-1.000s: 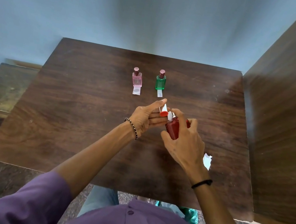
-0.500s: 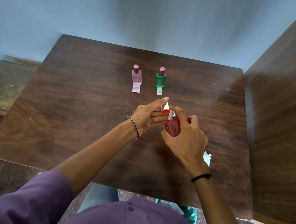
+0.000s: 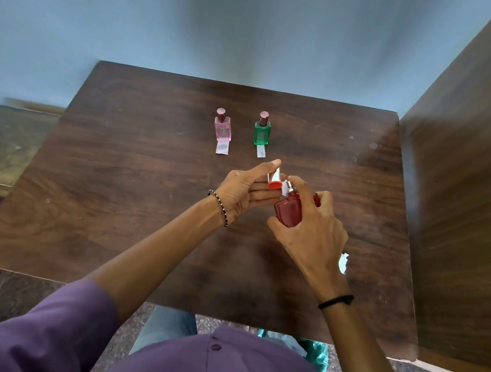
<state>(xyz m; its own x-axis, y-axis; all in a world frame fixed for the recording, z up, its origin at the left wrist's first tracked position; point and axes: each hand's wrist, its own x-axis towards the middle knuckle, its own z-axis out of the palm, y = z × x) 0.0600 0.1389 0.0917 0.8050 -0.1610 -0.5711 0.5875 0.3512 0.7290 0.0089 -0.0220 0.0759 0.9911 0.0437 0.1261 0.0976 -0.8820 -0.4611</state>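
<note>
My right hand has its fingers curled round the red bottle and holds it tilted above the middle of the surface, forefinger on the spray top. My left hand pinches a cap between thumb and nearly straight fingers, just beside the spray top. Farther back stand a pink bottle and a green bottle.

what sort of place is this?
Probably a plain room set up for scent testing: dark wooden table against a bare blue wall, pink glass bottle and green glass bottle, each with a white paper strip.
</note>
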